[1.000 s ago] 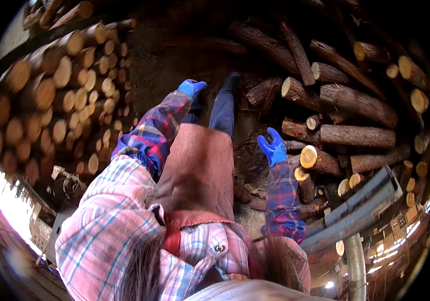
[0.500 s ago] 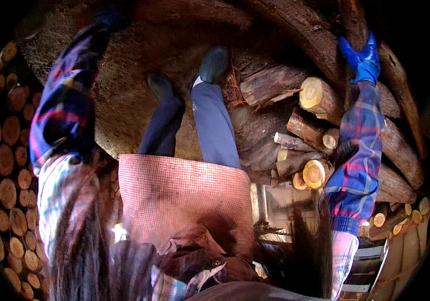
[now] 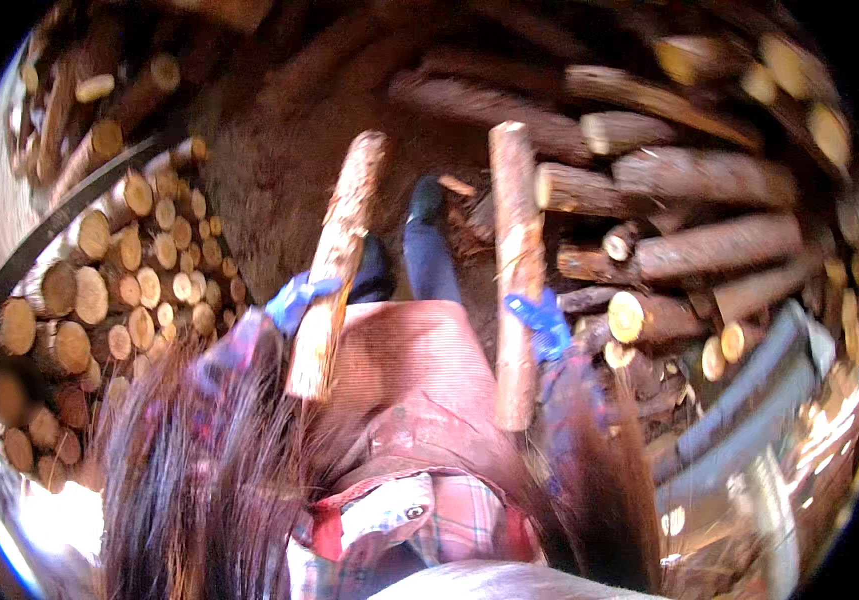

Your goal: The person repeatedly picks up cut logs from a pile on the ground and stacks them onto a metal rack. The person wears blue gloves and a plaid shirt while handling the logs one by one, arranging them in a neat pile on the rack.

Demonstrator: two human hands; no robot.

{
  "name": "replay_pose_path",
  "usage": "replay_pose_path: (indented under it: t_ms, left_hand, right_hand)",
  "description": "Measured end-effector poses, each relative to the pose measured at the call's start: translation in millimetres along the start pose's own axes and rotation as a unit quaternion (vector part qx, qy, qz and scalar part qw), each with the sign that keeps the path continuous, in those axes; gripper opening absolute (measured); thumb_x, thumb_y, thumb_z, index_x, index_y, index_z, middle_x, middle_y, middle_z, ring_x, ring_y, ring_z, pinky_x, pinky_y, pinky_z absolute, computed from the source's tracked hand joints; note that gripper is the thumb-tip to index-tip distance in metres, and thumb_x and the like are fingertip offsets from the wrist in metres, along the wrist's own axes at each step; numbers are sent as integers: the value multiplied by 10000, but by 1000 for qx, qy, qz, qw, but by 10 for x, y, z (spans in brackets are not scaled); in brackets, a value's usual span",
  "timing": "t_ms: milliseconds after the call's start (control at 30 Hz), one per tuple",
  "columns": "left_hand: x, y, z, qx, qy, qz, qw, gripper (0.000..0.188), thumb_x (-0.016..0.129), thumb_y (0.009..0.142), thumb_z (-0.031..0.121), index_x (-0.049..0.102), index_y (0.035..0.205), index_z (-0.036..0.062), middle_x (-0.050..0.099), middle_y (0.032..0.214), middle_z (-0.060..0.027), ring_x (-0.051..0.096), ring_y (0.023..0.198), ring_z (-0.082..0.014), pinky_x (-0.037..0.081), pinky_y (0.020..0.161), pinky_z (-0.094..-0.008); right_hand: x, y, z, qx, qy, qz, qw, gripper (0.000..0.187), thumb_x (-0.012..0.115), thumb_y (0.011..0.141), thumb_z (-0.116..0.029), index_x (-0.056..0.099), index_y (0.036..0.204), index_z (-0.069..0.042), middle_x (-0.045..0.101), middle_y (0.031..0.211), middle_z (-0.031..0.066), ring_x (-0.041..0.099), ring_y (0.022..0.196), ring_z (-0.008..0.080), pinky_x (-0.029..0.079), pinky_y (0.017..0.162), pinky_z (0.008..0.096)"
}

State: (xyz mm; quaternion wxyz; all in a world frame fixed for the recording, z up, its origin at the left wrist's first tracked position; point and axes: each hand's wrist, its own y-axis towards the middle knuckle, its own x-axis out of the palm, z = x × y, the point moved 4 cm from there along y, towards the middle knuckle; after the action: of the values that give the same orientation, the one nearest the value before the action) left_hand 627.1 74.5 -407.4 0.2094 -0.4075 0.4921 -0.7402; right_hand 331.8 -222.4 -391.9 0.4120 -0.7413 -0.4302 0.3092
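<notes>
Two cut logs are held up in front of my body, one in each blue-gloved hand. My left hand [image 3: 303, 300] is closed around a bark-covered log [image 3: 345, 230], which leans with its far end to the right. A second log [image 3: 516, 210] stands nearly straight along the view, and my right hand [image 3: 539, 325] grips it near its lower half. Both logs are apart from each other, with my checked apron [image 3: 409, 350] between their near ends. Part of each hand is hidden behind its log or blurred by motion.
At the left, a tall stack of cut logs [image 3: 139, 290] sits behind a dark curved bar [image 3: 69, 215]. Loose logs [image 3: 699, 250] lie piled at the right. Brown dirt floor [image 3: 269, 150] stretches ahead of my feet. A greyish-blue object [image 3: 739, 400] lies at the lower right.
Both hands have come in from far out to the sides and front, and each now holds a log close to my body. My view has turned, bringing the left stack nearer.
</notes>
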Motion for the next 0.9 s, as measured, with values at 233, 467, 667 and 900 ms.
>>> replay_pose_path:
  t_ms: [233,467,667,900]
  left_hand:
    - [1313,-1314,461,227,91,-153,958,629,689,764,392,489,1227,17,586,1078,-49,574,947,-162,472,858,-339]
    - [2920,-2517,95,165,-83,-541,821,620,566,853,391,440,1298,-22,520,1266,-173,536,1111,-316,409,985,-449]
    - [5120,-2538,-521,331,-88,-496,798,368,598,842,249,571,1144,42,617,1067,-80,570,985,-228,444,920,-360]
    - [6998,-2357,-1178,718,6,-326,615,284,633,822,197,585,1053,40,614,963,-49,579,897,-189,457,842,-318]
  right_hand:
    - [775,-1889,66,-154,367,6,917,462,614,833,-23,458,1267,-5,618,1099,122,637,965,214,518,873,316]
    - [785,-4285,-3,-359,351,167,849,492,694,747,-53,514,1204,-63,604,1054,54,593,923,162,482,825,294]
    - [-82,-5416,970,-469,393,334,716,470,648,788,-12,491,1229,-58,599,1027,75,594,916,192,509,796,336]
    - [-951,-6545,2290,-410,406,452,680,803,749,745,-192,306,1391,-17,453,1326,169,497,1161,269,406,983,374]
